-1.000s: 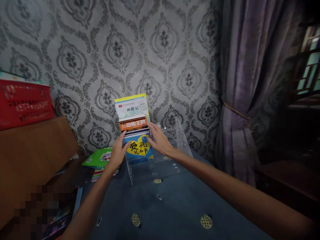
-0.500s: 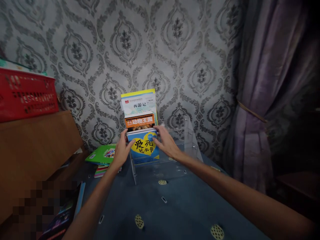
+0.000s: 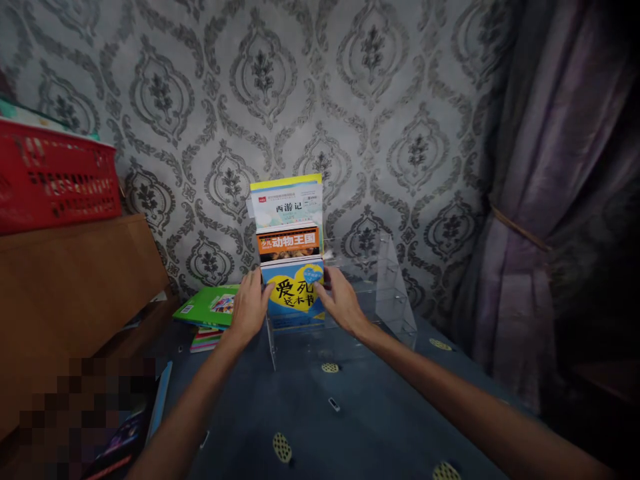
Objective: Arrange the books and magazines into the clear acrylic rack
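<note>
A blue book with a yellow heart on its cover (image 3: 295, 310) stands upright in the front tier of a clear acrylic rack (image 3: 350, 343). My left hand (image 3: 249, 303) grips its left edge, thumb at the front and fingers around the side. On the opposite edge my right hand (image 3: 343, 303) does the same, thumb tip on the cover. Behind rises an orange-and-black book (image 3: 290, 245), its lower part hidden. Farther back and higher stands a pale book with a yellow top edge (image 3: 289, 203). The rack's right part shows bare clear panels.
A green book (image 3: 206, 307) tops a small pile left of the rack. A red basket (image 3: 65, 177) sits on a brown wooden box (image 3: 75, 273). At lower left lies a dark book with a blue edge (image 3: 159, 400). Patterned wallpaper is behind, a purple curtain (image 3: 540, 200) at right.
Both hands have slid slightly down the sides of the blue book, which stays in the rack. The whole view has shifted a little, so the books appear farther right.
</note>
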A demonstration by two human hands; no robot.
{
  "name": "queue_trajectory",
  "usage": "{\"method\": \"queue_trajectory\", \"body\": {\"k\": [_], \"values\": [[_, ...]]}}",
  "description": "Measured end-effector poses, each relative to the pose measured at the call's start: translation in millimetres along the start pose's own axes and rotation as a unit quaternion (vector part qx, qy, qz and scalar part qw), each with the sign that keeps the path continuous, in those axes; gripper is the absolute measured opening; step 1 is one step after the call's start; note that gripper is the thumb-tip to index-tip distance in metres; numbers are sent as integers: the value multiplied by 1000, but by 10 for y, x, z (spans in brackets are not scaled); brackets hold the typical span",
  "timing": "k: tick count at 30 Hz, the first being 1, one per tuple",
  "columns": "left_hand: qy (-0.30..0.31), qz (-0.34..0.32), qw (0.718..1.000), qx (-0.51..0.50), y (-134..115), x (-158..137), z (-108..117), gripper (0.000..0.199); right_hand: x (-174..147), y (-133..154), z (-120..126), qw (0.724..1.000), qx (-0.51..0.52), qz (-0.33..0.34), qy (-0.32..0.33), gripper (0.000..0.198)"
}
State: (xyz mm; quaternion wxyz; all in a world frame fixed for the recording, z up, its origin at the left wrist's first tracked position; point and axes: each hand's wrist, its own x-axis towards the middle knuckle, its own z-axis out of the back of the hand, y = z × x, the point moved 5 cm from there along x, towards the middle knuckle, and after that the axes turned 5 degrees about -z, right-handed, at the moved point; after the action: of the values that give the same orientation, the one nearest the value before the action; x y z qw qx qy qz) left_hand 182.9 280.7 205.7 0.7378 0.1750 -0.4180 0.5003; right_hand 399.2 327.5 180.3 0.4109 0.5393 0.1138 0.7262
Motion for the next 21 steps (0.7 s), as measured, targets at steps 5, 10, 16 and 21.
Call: {"method": "queue_trajectory", "body": {"k": [5,10,16,21], "values": [[-21,22,999,-42,5,-38,10,43,-1,28,22,1000,-3,11,1,41],[-49,27,994,-99,-9,-51,23,52,-7,94,53,1000,11,22,0,68],[-42,43,992,-110,9,-18,39,52,12,99,60,1000,-11,8,-2,69],[-35,57,987,-143,26,-8,50,52,-10,119,50,1000,5,9,-1,68]]}}
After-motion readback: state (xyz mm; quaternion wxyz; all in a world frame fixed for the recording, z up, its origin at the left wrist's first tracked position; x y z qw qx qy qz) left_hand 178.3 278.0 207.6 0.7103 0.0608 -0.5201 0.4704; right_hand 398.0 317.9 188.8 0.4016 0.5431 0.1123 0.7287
